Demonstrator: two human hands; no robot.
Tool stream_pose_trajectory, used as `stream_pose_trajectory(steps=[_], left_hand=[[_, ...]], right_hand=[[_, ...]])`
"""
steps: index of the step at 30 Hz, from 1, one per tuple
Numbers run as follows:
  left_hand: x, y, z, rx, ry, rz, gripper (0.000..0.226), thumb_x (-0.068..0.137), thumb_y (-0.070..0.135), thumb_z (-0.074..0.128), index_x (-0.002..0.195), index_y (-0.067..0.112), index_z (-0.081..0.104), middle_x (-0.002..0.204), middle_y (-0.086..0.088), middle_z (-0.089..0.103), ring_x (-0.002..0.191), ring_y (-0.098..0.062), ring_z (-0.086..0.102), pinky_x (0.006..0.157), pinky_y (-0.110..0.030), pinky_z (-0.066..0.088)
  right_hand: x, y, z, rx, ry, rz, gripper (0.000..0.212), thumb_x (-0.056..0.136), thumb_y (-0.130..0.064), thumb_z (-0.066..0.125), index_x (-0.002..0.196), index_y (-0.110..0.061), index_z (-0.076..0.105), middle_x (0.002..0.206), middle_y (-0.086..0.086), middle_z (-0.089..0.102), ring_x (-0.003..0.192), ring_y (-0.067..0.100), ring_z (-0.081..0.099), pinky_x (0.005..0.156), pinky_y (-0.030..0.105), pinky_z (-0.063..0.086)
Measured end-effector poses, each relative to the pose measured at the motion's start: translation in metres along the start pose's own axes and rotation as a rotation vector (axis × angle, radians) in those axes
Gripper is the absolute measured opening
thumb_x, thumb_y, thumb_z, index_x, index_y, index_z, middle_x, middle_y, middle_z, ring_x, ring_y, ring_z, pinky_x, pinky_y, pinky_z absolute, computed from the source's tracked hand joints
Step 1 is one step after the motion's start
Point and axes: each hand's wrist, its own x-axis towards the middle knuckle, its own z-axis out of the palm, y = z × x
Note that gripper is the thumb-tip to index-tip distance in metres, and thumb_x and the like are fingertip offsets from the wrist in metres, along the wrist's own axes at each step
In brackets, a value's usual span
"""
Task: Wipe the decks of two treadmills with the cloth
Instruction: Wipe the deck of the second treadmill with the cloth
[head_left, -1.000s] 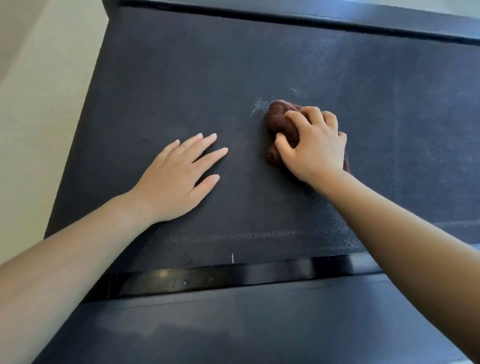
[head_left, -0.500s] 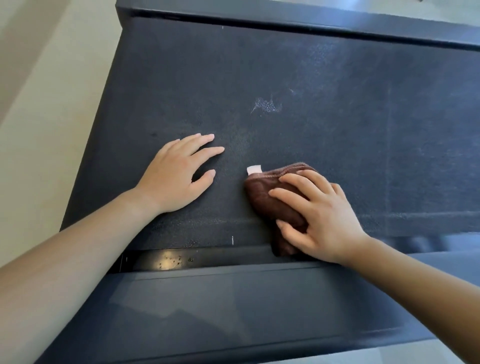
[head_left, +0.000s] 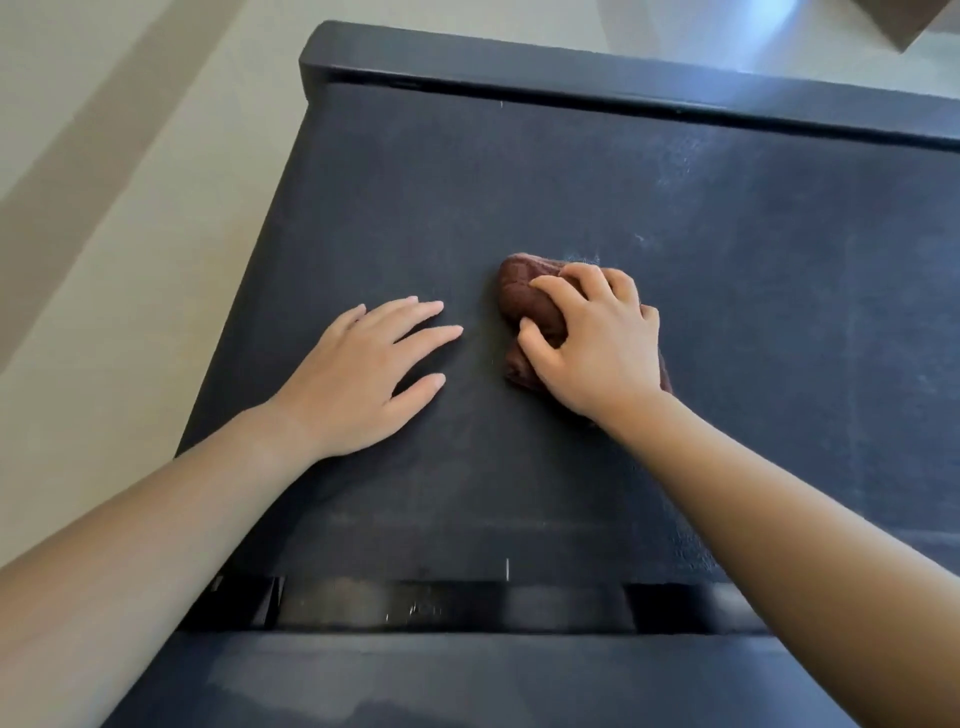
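A dark textured treadmill deck (head_left: 519, 182) fills most of the head view. My right hand (head_left: 597, 343) grips a bunched brown cloth (head_left: 524, 291) and presses it onto the belt near the middle. The cloth sticks out past my fingertips and thumb; the rest is hidden under my palm. My left hand (head_left: 363, 374) lies flat on the belt to the left of the cloth, fingers straight and spread, a short gap away from it. Faint pale dust streaks show on the belt to the right.
A dark side rail (head_left: 571, 67) borders the far edge of the belt. A glossy black strip (head_left: 415, 605) and a dark cover panel (head_left: 467, 680) lie along the near edge. Pale floor (head_left: 104, 234) runs along the left. A brown corner (head_left: 914, 21) shows top right.
My right hand pulled the cloth toward me to the near edge, then pushed it back out to the middle of the belt. My left hand stayed flat in place.
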Motion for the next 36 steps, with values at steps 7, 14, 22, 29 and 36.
stream_pose_trajectory(steps=[7,14,22,29,36], left_hand=[[0.126,-0.021,0.004,-0.027,0.038,-0.024,0.049,0.094,0.042,0.04,0.142,0.031,0.036,0.153,0.008,0.026,0.142,-0.013,0.018,0.113,-0.045,0.013],[0.218,-0.006,0.023,-0.042,0.065,-0.21,0.052,0.093,0.051,0.034,0.143,0.039,0.028,0.156,0.009,0.017,0.144,-0.01,0.007,0.115,-0.049,0.002],[0.218,-0.002,0.025,-0.023,0.165,-0.237,0.05,0.085,0.052,0.039,0.134,0.045,0.038,0.149,0.016,0.027,0.139,-0.002,0.016,0.114,-0.045,0.007],[0.221,-0.004,0.026,-0.049,0.17,-0.251,0.051,0.083,0.055,0.038,0.133,0.048,0.037,0.147,0.022,0.027,0.137,0.003,0.015,0.114,-0.043,0.007],[0.22,-0.004,0.023,-0.048,0.181,-0.266,0.049,0.083,0.053,0.041,0.132,0.046,0.04,0.147,0.02,0.029,0.137,0.001,0.018,0.114,-0.044,0.009]], right_hand=[[0.075,0.037,0.019,-0.019,0.067,0.076,0.047,0.083,-0.058,0.038,0.12,-0.034,0.055,0.131,-0.005,0.049,0.122,0.026,0.038,0.09,0.052,0.035],[0.136,0.101,0.019,-0.07,0.101,0.242,0.044,0.084,-0.054,0.041,0.118,-0.03,0.056,0.13,0.001,0.048,0.122,0.03,0.036,0.089,0.053,0.033],[0.215,0.132,0.03,-0.069,0.065,0.288,0.049,0.082,-0.053,0.039,0.117,-0.023,0.055,0.131,0.008,0.046,0.121,0.036,0.035,0.091,0.057,0.031],[0.274,0.14,0.039,-0.04,0.054,0.232,0.052,0.081,-0.053,0.039,0.121,-0.024,0.055,0.129,0.008,0.048,0.121,0.035,0.036,0.092,0.054,0.03],[0.223,0.129,0.023,0.059,-0.058,0.007,0.045,0.085,-0.052,0.046,0.124,-0.031,0.053,0.134,0.002,0.045,0.127,0.031,0.031,0.096,0.056,0.03]])
